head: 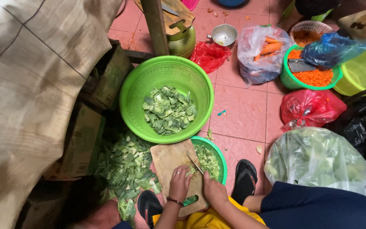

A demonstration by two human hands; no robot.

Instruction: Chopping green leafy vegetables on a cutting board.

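Observation:
My left hand [179, 181], with a beaded bracelet on the wrist, presses down on green vegetable pieces on a wooden cutting board [168, 159]. My right hand [213, 191] grips a knife [195, 163] whose blade points away from me, beside the left fingers. The board rests over a small green bowl [220, 157] that holds finely chopped greens. A short green object [190, 200] lies on the board's near end, between my wrists.
A large green colander [134, 85] with chopped greens sits beyond the board. Leaf scraps [123, 165] are piled to the left, beside cardboard boxes [81, 144]. Bags of carrots [261, 53] and greens [316, 159], a grated-carrot basin [314, 78] and a red bag [310, 106] lie to the right.

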